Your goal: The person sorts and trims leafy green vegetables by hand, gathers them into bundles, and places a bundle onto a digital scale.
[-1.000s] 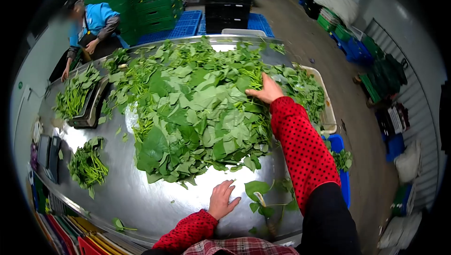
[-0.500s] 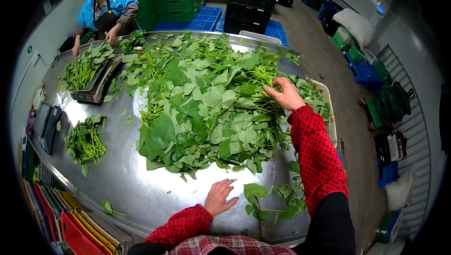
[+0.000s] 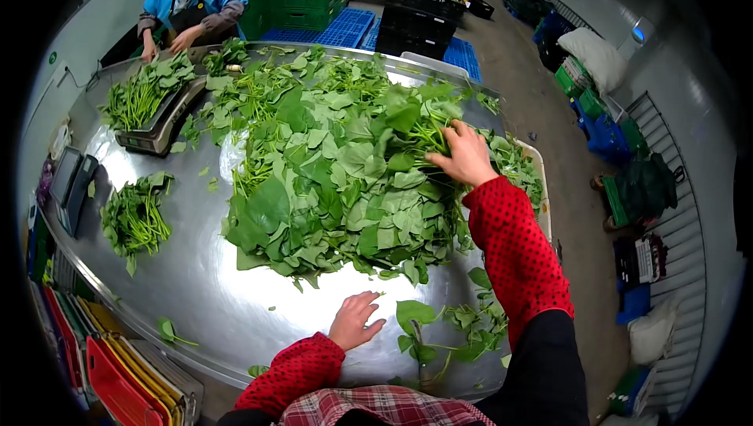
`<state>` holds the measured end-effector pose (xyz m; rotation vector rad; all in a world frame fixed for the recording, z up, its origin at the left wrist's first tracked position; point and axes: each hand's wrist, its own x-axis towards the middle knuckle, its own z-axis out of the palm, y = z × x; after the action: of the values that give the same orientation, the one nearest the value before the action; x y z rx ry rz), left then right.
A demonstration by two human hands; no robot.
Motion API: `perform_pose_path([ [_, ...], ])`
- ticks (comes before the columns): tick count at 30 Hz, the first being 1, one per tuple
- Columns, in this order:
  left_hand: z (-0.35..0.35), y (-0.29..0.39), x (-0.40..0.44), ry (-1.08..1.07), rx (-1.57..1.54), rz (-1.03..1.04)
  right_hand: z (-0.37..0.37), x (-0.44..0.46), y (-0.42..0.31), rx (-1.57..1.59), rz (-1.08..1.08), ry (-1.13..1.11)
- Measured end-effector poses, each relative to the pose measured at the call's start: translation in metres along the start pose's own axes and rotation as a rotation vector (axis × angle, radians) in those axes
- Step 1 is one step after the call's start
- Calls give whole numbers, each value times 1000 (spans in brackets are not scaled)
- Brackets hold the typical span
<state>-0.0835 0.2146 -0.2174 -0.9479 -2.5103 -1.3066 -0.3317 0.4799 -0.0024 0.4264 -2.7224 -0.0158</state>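
My right hand (image 3: 469, 158) is closed around the stems of a bunch of leafy greens (image 3: 416, 132) at the right side of a large heap. The heap of leafy greens (image 3: 337, 183) covers the middle of the metal table (image 3: 212, 300). My left hand (image 3: 357, 321) lies on the bare metal in front of the heap, fingers apart, with a tiny green scrap by one fingertip. Loose leafy stems (image 3: 463, 332) lie to its right, near the table's front edge.
A separate bunch (image 3: 137, 214) lies at left, beside a display unit (image 3: 74, 191). Greens rest on a scale (image 3: 161, 132), where a co-worker in blue (image 3: 196, 10) has both hands. A pale crate (image 3: 540, 183) stands at the right edge; coloured crates (image 3: 125, 379) stand lower left.
My right hand has shifted slightly left with the stems, and the bunch's leaves are raised more. My left hand stays on the table. The co-worker's hands have moved closer together behind the scale.
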Motion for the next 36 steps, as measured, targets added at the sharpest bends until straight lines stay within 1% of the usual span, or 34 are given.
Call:
perform_pose_path([
  [1,0,0,0,-2,0,2,4,-3,3,-33,-121,134],
  [2,1,0,0,-1,-5,-2,7,-4,10,-35,-123,128],
  [4,0,1,0,-4,16,-3,-6,-1,11,446,197,-295],
  [5,1,1,0,-11,11,-10,-14,-5,10,555,215,-248],
  [6,-1,3,1,-8,11,-7,-13,-4,12,553,213,-245],
  [8,-3,7,5,0,11,-28,-11,-1,20,798,340,-341],
  [9,-2,13,16,61,-34,-31,-13,1,19,805,430,-374],
  [10,-1,25,33,119,-83,-40,-19,6,18,804,430,-371],
  [11,-11,46,67,217,-169,2,-25,7,15,684,348,-402],
  [12,-26,65,102,255,-351,-46,-27,3,11,562,266,-444],
  [13,-26,68,134,227,-555,-221,-4,-8,13,477,100,-93],
  [14,-22,65,167,197,-946,-459,-7,-10,9,468,95,-93],
  [15,-21,60,199,263,-1150,-534,-13,-11,4,440,62,-108],
  [16,-23,58,224,280,-1277,-659,-18,-12,-2,412,31,-123],
  [17,-19,47,241,288,-1401,-691,-27,-13,-9,339,-10,-168],
  [18,-13,38,254,383,-1501,-795,-22,-19,-11,292,-82,-101],
  [20,-5,16,259,353,-1640,-793,-20,-33,-18,309,-169,24],
  [22,-8,22,260,331,-1680,-749,-21,-37,-19,282,-198,43],
  [24,-11,34,262,373,-1674,-809,-24,-37,-20,830,266,-116],
  [25,-7,30,263,352,-1644,-815,-18,-29,-12,858,377,-168],
  [26,-4,26,265,333,-1613,-821,-18,-23,-8,834,422,-175],
  [27,-5,24,266,340,-1610,-847,-17,-15,-4,887,463,-187],
  [28,-7,19,268,296,-1647,-810,-15,-7,1,939,504,-198],
  [30,-8,17,270,301,-1622,-845,5,5,24,764,388,-233],
  [32,-8,18,268,296,-1612,-842,-27,19,11,922,477,-513],
  [34,-9,19,269,281,-1595,-825,-6,25,22,557,351,-506],
  [36,-6,18,268,302,-1592,-849,-4,27,24,440,295,-507],
])
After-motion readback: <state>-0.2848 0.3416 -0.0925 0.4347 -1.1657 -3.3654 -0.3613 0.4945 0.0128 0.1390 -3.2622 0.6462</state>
